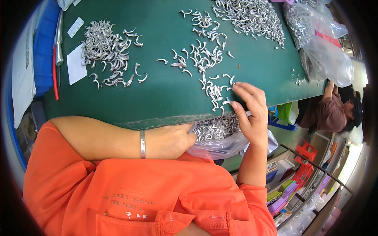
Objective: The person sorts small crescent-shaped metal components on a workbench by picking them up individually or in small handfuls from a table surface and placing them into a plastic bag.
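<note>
Small curved silver metal pieces (214,93) lie loose on a green tabletop (165,98), trailing toward its near edge. My right hand (251,108) is over the right side of this trail, thumb and fingers apart, fingertips close to or touching some pieces. Below the edge, a clear plastic bag (228,144) full of the same pieces hangs with its mouth open. My left hand (171,140) is closed at the bag's left rim, gripping the plastic; its fingertips are partly hidden.
A pile of pieces (104,45) sits at the left beside white paper (76,65); a larger heap (256,17) lies at the far right. Filled plastic bags (327,59) stand along the right edge. A blue bin (45,43) is at the left. Another person (328,112) is at the right.
</note>
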`<action>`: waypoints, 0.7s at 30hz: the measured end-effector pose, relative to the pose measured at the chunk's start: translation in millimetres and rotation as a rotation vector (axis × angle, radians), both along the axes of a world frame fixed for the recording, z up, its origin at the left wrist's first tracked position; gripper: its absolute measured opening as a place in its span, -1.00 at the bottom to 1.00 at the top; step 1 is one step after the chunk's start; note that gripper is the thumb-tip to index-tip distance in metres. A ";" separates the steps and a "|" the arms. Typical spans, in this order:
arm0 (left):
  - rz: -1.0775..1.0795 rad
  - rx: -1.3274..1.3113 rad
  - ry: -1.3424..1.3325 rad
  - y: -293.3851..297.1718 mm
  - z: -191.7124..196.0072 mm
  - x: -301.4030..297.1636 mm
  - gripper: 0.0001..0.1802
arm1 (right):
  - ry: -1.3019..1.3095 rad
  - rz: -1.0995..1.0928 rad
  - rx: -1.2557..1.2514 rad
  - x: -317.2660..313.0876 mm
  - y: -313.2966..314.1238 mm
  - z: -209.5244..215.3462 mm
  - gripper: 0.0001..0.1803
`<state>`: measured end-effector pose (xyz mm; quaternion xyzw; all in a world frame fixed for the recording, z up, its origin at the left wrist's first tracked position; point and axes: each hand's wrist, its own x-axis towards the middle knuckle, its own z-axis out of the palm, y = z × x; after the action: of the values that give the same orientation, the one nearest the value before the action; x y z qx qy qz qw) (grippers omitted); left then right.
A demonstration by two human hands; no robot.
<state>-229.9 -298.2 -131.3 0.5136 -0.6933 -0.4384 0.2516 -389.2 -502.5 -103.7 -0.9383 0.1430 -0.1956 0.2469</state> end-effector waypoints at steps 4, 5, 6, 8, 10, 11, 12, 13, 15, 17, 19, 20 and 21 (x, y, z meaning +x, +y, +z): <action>0.005 -0.006 -0.023 1.9 -5.3 -2.8 -0.77 | 0.091 0.056 0.236 -21.3 -4.4 1.9 -0.72; 0.008 -0.007 -0.025 1.8 -5.1 -2.9 -0.77 | 0.136 0.098 0.287 -22.1 -4.9 4.7 -0.74; -0.002 0.012 -0.023 1.2 -4.8 -3.3 -0.76 | 0.135 0.102 0.286 -19.2 -3.7 5.7 -0.74; -0.007 0.035 -0.027 0.9 -3.6 -3.4 -0.76 | -0.006 0.058 0.147 -7.3 2.6 4.4 -0.70; 0.007 0.033 0.017 1.3 -1.4 -2.8 -0.74 | 0.040 0.011 0.046 7.3 9.1 2.3 -0.58; 0.010 0.030 0.015 0.9 -1.4 -2.8 -0.74 | 0.069 0.058 0.031 9.4 9.4 1.9 -0.57; 0.008 0.035 0.014 0.3 -2.0 -3.2 -0.73 | 0.099 0.105 0.015 10.4 9.7 0.5 -0.57; 0.010 0.043 0.017 0.7 -2.7 -4.5 -0.72 | 0.051 0.099 0.074 5.8 9.5 -3.6 -0.58; 0.012 0.053 0.016 1.2 -4.3 -4.5 -0.72 | 0.032 0.036 0.104 4.7 9.5 -2.4 -0.59; 0.007 0.064 0.016 0.9 -5.7 -4.8 -0.71 | 0.015 -0.034 0.134 4.1 8.8 -2.7 -0.61; -0.001 0.053 0.015 0.8 -3.9 -3.1 -0.70 | -0.010 -0.044 0.092 10.9 9.0 -2.0 -0.70; -0.004 0.051 0.016 -0.1 -1.9 -2.1 -0.70 | -0.024 -0.051 0.070 16.1 9.7 -0.8 -0.75; -0.016 0.070 0.027 -1.2 0.5 -1.2 -0.70 | -0.072 -0.030 0.013 25.3 12.0 1.2 -0.81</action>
<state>-231.0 -299.5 -130.8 0.5105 -0.6782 -0.4714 0.2391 -363.9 -490.4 -102.5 -0.9268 0.1491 -0.2319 0.2550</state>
